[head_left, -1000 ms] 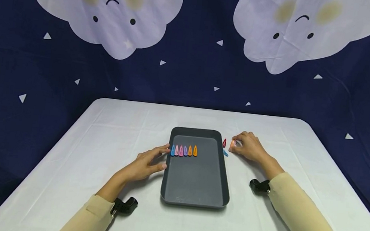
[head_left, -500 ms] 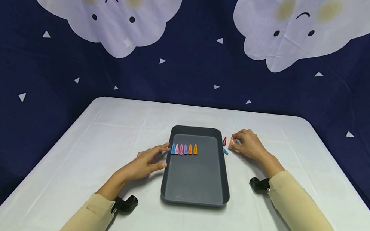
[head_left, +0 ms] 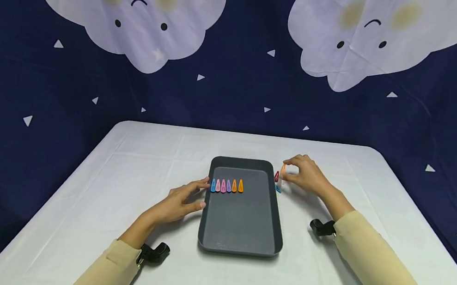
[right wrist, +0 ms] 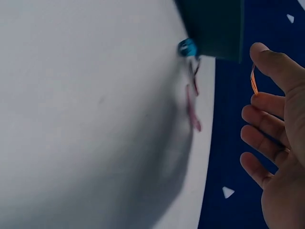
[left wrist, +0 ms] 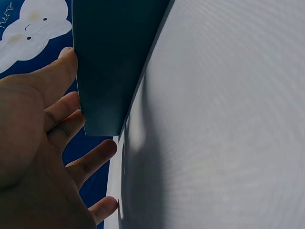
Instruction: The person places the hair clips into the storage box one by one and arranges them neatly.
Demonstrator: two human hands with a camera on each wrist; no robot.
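Observation:
A dark grey tray [head_left: 240, 227] lies on the table, with a row of snap hair clips [head_left: 224, 186] near its upper left: blue, pink, purple and orange. My left hand [head_left: 180, 200] rests against the tray's left rim, fingers spread and relaxed. Just right of the tray, my right hand [head_left: 309, 174] pinches an orange hair clip [right wrist: 253, 80] by its two ends between thumb and index finger, above the table. Below it on the table lie a red hair clip [head_left: 277, 176], a blue hair clip [head_left: 278, 189] and a pink hair clip [right wrist: 192, 107], the pink one blurred.
A white cloth covers the table [head_left: 147, 162]. Behind it hangs a dark blue curtain [head_left: 232, 106] with clouds and small triangles. Black wrist cameras [head_left: 154, 252] sit on both forearms.
My right hand has lifted the orange clip off the table and shifted slightly left, closer to the tray. The clip now stands upright between the fingertips. My left hand has stayed put.

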